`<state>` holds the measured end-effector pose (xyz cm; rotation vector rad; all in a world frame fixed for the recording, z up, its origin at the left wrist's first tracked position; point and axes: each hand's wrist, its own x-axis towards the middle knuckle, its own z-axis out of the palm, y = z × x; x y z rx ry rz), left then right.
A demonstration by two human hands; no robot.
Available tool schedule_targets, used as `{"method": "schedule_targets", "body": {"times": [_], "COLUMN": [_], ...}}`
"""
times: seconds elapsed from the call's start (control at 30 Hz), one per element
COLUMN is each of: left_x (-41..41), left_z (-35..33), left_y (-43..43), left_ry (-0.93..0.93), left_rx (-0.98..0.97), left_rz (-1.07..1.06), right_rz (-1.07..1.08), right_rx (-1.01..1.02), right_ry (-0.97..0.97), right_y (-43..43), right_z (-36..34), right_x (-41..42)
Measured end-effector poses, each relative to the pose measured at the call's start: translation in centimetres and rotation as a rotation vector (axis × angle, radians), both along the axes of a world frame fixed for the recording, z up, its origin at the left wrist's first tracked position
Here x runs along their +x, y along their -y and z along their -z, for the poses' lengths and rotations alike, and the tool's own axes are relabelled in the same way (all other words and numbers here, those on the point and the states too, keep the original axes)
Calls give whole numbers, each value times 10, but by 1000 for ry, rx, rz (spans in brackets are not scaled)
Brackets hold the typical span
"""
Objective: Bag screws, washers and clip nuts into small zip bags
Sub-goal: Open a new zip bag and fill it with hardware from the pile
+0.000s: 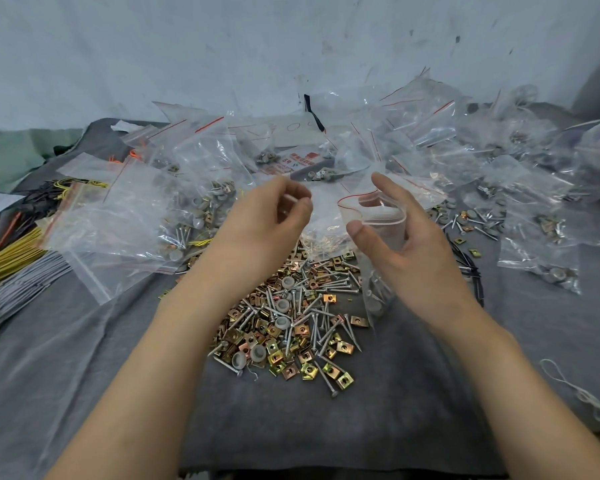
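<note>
The small clear zip bag with a red seal line point(378, 220) was grasped, mouth open, by the right grip point(406, 237) above the loose pile of silver screws, grey washers and brassy clip nuts point(291, 323). The left grip point(274, 216) was curled beside it; whether a part was pinched could not be told. The mouth was judged best kept wide and level.

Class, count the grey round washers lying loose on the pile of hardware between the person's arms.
5. One washer near the pile's middle, two just nearer the camera, two side by side at the lower left. Others may lie buried.
</note>
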<state>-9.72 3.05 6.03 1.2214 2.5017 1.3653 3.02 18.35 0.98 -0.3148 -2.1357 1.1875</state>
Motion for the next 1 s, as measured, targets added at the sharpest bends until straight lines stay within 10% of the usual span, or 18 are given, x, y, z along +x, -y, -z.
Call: {"method": "schedule_targets", "body": {"times": [0.33,1.0], "left_x": [-3,5], "left_z": [26,38], "left_y": [9,-4], "left_ry": [-73,-235], "left_rx": [-645,-775], "left_rz": [180,114], "right_rz": [13,50], "right_rx": [-22,-23], "right_ry": [-35,-16], "right_y": [-5,-10], "right_z": [-2,-2], "right_x": [0,5]}}
